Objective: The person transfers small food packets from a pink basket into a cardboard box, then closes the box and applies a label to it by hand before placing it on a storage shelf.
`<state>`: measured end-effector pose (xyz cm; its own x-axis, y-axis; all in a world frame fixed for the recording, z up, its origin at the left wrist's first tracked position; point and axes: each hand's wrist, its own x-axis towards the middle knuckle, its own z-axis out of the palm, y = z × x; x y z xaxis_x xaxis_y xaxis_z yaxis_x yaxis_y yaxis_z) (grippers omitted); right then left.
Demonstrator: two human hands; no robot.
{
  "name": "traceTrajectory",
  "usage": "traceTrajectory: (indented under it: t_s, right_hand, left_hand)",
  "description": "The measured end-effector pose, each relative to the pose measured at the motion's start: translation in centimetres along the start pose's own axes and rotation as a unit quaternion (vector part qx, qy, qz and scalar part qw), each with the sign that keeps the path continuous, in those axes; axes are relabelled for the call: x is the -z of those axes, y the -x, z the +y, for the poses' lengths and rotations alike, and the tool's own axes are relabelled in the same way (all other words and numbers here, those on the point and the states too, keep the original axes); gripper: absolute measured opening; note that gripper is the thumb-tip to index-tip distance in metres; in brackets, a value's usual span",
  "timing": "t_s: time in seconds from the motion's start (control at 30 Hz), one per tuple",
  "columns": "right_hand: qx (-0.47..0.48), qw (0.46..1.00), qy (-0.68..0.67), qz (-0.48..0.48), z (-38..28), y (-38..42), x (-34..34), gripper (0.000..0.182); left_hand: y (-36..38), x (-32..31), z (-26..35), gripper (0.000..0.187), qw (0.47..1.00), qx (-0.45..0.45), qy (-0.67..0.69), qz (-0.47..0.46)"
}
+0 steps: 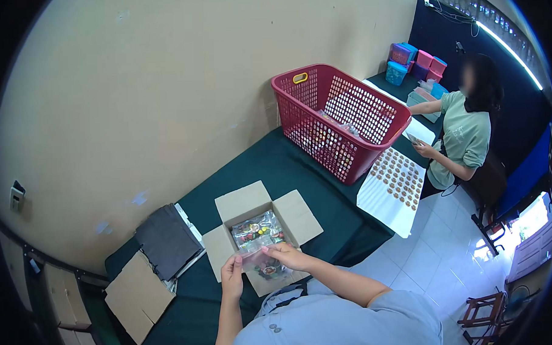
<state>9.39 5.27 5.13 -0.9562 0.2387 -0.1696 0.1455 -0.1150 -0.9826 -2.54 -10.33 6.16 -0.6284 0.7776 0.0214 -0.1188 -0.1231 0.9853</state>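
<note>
Both of my hands hold a clear plastic bag (269,269) by its top edge, above the near flap of an open cardboard box (297,217). Small dark and reddish items show inside the bag. My left hand (233,275) pinches the left corner, and my right hand (285,255) pinches the right side, its fingers closed. Within the box lie clear packets (258,228) with red, yellow and green contents. The box stands on a dark green tablecloth (227,169), its flaps spread outward.
A large maroon basket (323,140) with packets inside stands beyond the box. White sheets with rows of round brown items (398,177) lie to its right, near a co-worker (466,129). Black folders (169,240) and flat cardboard (137,296) lie at left. Colorful containers (396,73) stand farther back.
</note>
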Motion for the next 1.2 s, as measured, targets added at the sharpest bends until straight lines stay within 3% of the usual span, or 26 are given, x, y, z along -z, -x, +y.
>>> traceTrajectory:
  t_s: [0.03, 0.1, 0.13, 0.2, 0.27, 0.37, 0.47, 0.5, 0.53, 0.63, 0.73, 0.77, 0.8, 0.87, 0.9, 0.93, 1.03, 1.13, 1.2]
  right_hand:
    - [0.0, 1.0, 0.001, 0.0, -0.2, 0.1, 0.0, 0.042]
    - [0.06, 0.997, -0.022, 0.05, -1.1, 0.3, -0.3, 0.04]
    - [0.06, 0.997, -0.022, 0.051, -1.5, 0.4, -0.5, 0.04]
    - [0.165, 0.967, 0.043, 0.189, -2.3, 0.7, -1.0, 0.041]
    - [0.203, 0.958, 0.097, 0.179, -3.7, 1.2, -1.2, 0.045]
    - [0.246, 0.943, 0.186, 0.121, -4.8, 1.5, -1.9, 0.049]
    - [0.29, 0.931, 0.192, 0.109, -3.8, 1.1, -2.6, 0.054]
    - [0.284, 0.945, 0.13, 0.095, -3.8, 1.3, -2.9, 0.058]
    - [0.285, 0.945, 0.129, 0.094, -3.8, 1.3, -2.9, 0.058]
    - [0.273, 0.953, 0.092, 0.099, -3.2, 1.0, -3.0, 0.055]
    - [0.197, 0.969, -0.003, 0.153, -4.1, 1.3, -2.9, 0.062]
    - [0.182, 0.954, 0.058, 0.232, -4.3, 1.2, -3.1, 0.062]
    - [0.182, 0.953, 0.059, 0.233, -3.9, 1.2, -2.7, 0.062]
    - [0.229, 0.929, 0.201, 0.211, -2.5, 0.7, -1.4, 0.053]
    - [0.253, 0.935, 0.162, 0.189, -2.2, 0.4, -1.2, 0.031]
    - [0.253, 0.934, 0.162, 0.191, -2.0, 0.4, -1.1, 0.031]
    - [0.193, 0.972, -0.023, 0.13, -2.6, 0.7, -1.1, 0.013]
    - [0.146, 0.983, -0.058, 0.097, -3.5, 1.2, -1.0, 0.016]
    - [0.169, 0.979, -0.041, 0.103, -3.3, 1.1, -1.2, 0.019]
  left_hand:
    - [0.0, -0.5, 0.2, 0.024, 1.0, -0.001, 0.0, 0.0]
    - [-0.1, -1.9, 0.7, 0.031, 0.989, -0.083, -0.014, 0.119]
    - [0.0, -1.8, 0.7, 0.031, 0.989, -0.083, -0.014, 0.118]
    - [0.1, -1.4, 0.6, 0.037, 0.994, -0.079, -0.052, 0.054]
    - [0.5, -2.3, 0.9, 0.043, 0.996, -0.08, -0.033, 0.017]
    - [0.9, -4.1, 1.9, 0.071, 0.996, -0.079, -0.011, -0.031]
    - [0.8, -4.2, 0.4, 0.077, 0.993, -0.111, -0.034, -0.02]
    - [0.8, -4.6, 0.8, 0.078, 0.993, -0.114, -0.017, -0.014]
    - [0.9, -4.5, 0.8, 0.078, 0.993, -0.115, -0.018, -0.013]
    - [1.1, -4.1, 0.7, 0.069, 0.962, -0.175, -0.207, 0.024]
    - [1.6, -4.8, 1.4, 0.053, 0.982, -0.13, -0.131, 0.045]
    - [1.7, -4.9, 1.7, 0.053, 0.982, -0.131, -0.131, 0.045]
    - [1.8, -4.9, 1.9, 0.043, 0.983, -0.112, -0.127, 0.071]
    - [1.7, -4.6, 1.6, 0.034, 0.983, -0.094, -0.125, 0.094]
    - [1.5, -4.2, 1.0, 0.03, 0.977, -0.111, -0.153, 0.095]
    - [1.3, -3.8, 0.6, 0.026, 0.971, -0.129, -0.179, 0.096]
    - [1.1, -3.5, 0.9, 0.028, 0.967, -0.167, -0.178, 0.075]
    - [1.9, -3.4, 1.6, 0.036, 0.982, -0.105, -0.143, 0.059]
    - [2.0, -3.4, 1.7, 0.041, 0.981, -0.107, -0.156, 0.049]
